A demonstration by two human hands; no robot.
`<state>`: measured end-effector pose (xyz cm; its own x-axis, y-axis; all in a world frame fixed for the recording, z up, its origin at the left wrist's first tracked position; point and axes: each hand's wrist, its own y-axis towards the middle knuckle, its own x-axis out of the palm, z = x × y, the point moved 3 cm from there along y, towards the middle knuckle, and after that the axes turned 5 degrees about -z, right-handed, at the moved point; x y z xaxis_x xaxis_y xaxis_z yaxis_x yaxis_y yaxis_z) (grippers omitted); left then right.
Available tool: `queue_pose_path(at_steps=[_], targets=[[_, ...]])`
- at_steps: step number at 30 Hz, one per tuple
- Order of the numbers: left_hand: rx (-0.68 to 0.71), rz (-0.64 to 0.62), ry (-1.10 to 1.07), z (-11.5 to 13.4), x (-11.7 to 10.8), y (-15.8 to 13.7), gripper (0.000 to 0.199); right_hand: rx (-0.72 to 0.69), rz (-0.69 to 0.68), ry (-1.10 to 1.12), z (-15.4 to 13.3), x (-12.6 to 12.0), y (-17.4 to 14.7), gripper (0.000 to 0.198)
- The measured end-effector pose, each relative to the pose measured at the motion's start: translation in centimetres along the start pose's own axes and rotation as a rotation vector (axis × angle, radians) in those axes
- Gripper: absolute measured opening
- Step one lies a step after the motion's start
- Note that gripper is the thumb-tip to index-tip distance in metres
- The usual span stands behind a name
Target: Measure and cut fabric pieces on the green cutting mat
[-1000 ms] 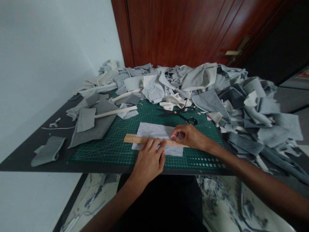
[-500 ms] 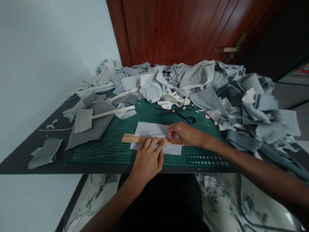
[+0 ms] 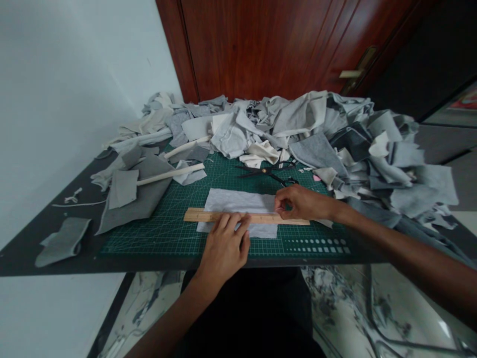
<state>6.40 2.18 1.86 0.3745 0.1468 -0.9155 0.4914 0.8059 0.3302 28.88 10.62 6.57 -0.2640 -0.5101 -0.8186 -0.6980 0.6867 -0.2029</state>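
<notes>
A wooden ruler (image 3: pixel 197 215) lies lengthwise across a light grey piece of cloth (image 3: pixel 238 200), whose edges show above and below it. My left hand (image 3: pixel 226 243) rests on the ruler near its middle, fingers stretched out and pressing down. Farther right, my right hand (image 3: pixel 294 201) is closed in a pinch at the ruler's far edge, by the cloth's right end. What its fingertips hold is too small to make out. Black scissors (image 3: pixel 265 170) lie with their blades apart just beyond the cloth, one handle loop partly behind my right hand.
A green cutting mat (image 3: pixel 156 231) covers the middle of the dark table (image 3: pixel 22 253). Grey and cream fabric scraps (image 3: pixel 305 117) are heaped along the back and right. Folded grey cloth (image 3: pixel 65 238) lies at left. A wooden door (image 3: pixel 261 44) stands behind.
My right hand has slid to the right along the ruler's far edge, uncovering more of the ruler and cloth. My left hand stays on the ruler. The view has shifted slightly.
</notes>
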Motion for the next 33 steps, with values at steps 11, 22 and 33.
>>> queue_pose_path(at_steps=[11,22,33], targets=[[-0.015,-0.024,-0.02,-0.1,0.1,0.0,0.037,-0.081,0.062,-0.01,-3.0,1.3,3.0,0.008],[-0.018,-0.012,-0.011,-0.1,0.0,0.0,0.037,-0.073,0.01,-0.027,-1.1,1.3,2.2,0.009],[-0.018,0.001,-0.008,0.1,0.2,0.1,0.033,-0.018,0.082,-0.032,0.8,0.1,-0.7,0.01]])
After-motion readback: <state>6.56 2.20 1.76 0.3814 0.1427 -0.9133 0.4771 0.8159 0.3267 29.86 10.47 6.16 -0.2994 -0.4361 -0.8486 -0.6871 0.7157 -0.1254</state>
